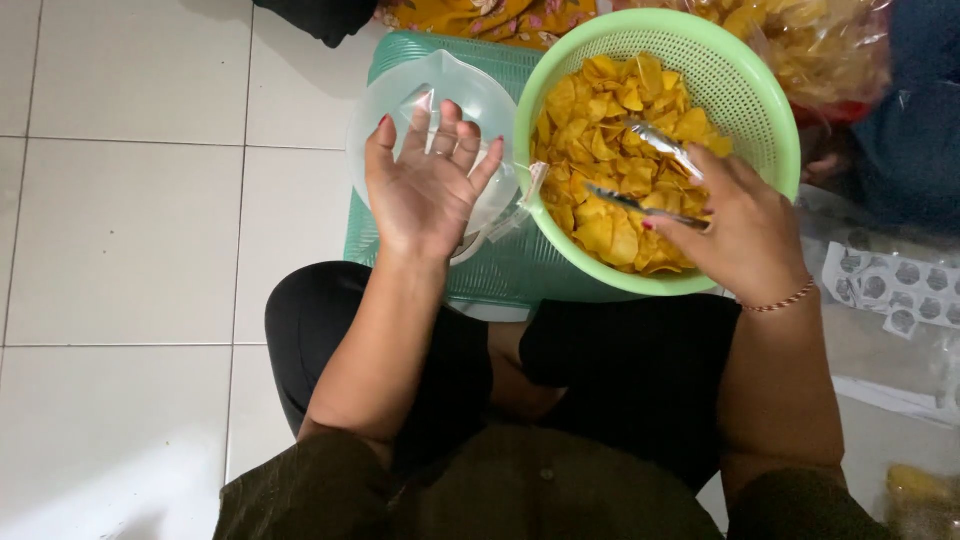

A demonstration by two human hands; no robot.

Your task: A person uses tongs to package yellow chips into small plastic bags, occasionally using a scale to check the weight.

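My left hand (428,180) is open, palm up, fingers spread, hovering over a clear plastic bowl (390,110) that rests on a teal slatted stool (520,270). My right hand (745,230) grips metal tongs (650,175), their two arms spread apart over the yellow chips (600,130). The chips fill a light green perforated basket (760,100) to the right of the clear bowl. A strip of clear plastic (530,190) hangs between the bowl and the basket.
White tiled floor (130,200) lies to the left. A large clear bag of chips (820,50) sits behind the basket. Sheets of round stickers (890,285) lie at the right. My black-trousered knees (620,370) are below the stool. Patterned yellow cloth (480,18) is at the top.
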